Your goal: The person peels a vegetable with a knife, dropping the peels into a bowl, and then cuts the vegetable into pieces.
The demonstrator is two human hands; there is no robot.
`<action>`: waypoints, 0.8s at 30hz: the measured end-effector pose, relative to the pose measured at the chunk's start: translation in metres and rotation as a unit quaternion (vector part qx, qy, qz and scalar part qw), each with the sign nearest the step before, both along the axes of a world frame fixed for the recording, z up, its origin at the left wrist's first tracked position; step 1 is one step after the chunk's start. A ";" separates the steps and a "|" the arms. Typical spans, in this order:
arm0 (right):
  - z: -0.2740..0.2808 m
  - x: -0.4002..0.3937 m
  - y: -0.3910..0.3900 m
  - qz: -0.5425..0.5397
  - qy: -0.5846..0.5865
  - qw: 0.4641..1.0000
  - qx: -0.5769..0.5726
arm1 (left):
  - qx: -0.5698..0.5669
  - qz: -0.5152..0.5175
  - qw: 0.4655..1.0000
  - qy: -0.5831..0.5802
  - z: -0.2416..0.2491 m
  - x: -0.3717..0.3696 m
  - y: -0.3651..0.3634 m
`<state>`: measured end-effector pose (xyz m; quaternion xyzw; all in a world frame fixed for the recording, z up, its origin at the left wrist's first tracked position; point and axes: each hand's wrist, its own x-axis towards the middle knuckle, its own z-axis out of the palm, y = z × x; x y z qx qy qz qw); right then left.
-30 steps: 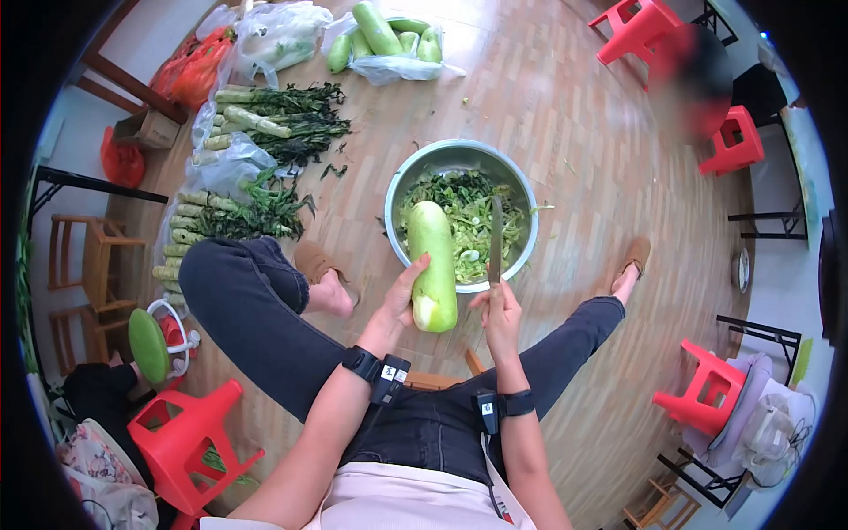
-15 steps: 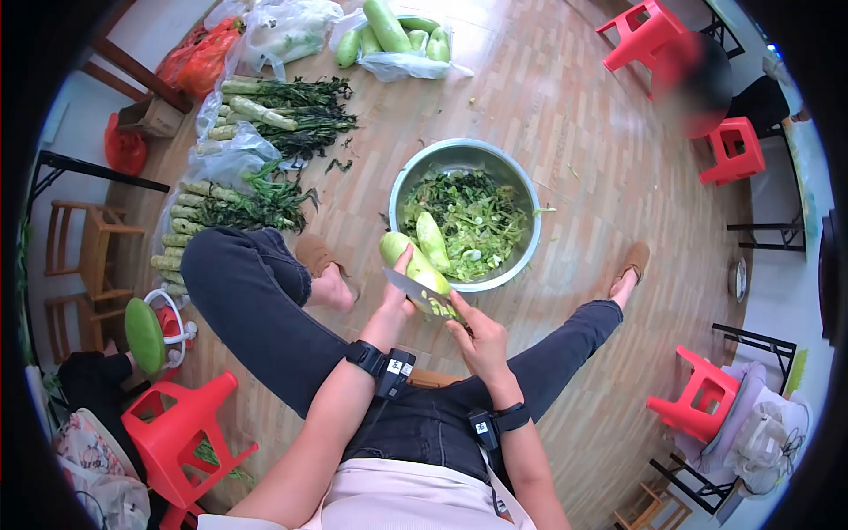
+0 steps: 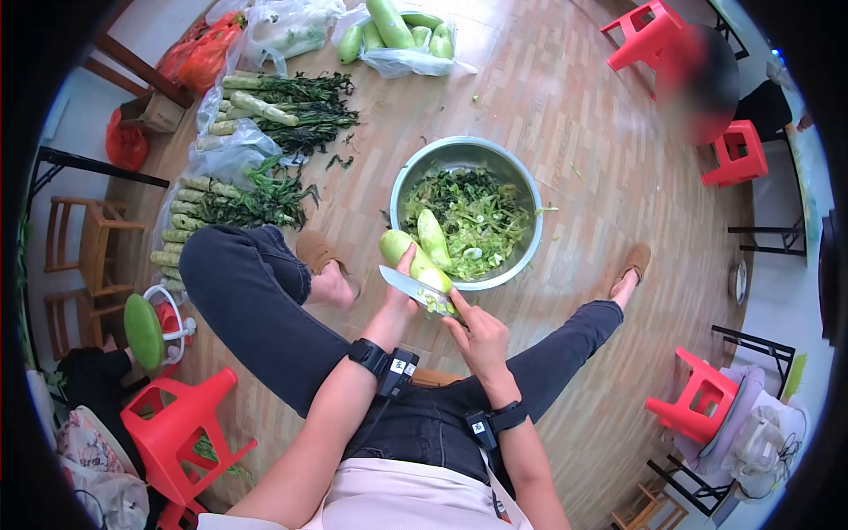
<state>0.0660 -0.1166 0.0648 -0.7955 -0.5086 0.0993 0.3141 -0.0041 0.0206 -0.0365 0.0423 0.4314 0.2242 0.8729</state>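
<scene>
A long pale green gourd (image 3: pixel 402 245) is in my left hand (image 3: pixel 399 299), its near end over the rim of a steel basin. My right hand (image 3: pixel 481 340) grips a knife (image 3: pixel 406 283), whose wide blade lies across the gourd's near end with green shavings stuck on it. The steel basin (image 3: pixel 533 190) holds chopped greens and peelings (image 3: pixel 473 221). A second light green gourd (image 3: pixel 432 237) rests in it, beside the held one.
Leafy stalks (image 3: pixel 265 110) lie on plastic at the left, with more gourds (image 3: pixel 389 26) in a bag at the top. Red stools (image 3: pixel 181 433) stand at both sides. Another person, partly blurred, is at the upper right (image 3: pixel 764 106).
The knife blade has tilted, showing a brighter face, and shifted slightly toward the gourd's near end. The gourd and both hands have hardly moved.
</scene>
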 end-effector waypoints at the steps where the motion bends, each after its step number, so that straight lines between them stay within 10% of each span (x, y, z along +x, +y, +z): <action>1: 0.000 0.000 0.001 -0.003 -0.005 1.000 -0.002 | -0.001 0.000 1.000 0.000 0.001 0.001 0.000; 24: -0.008 -0.015 -0.003 -0.090 0.086 0.982 -0.140 | -0.032 -0.006 0.996 0.086 -0.034 -0.010 -0.018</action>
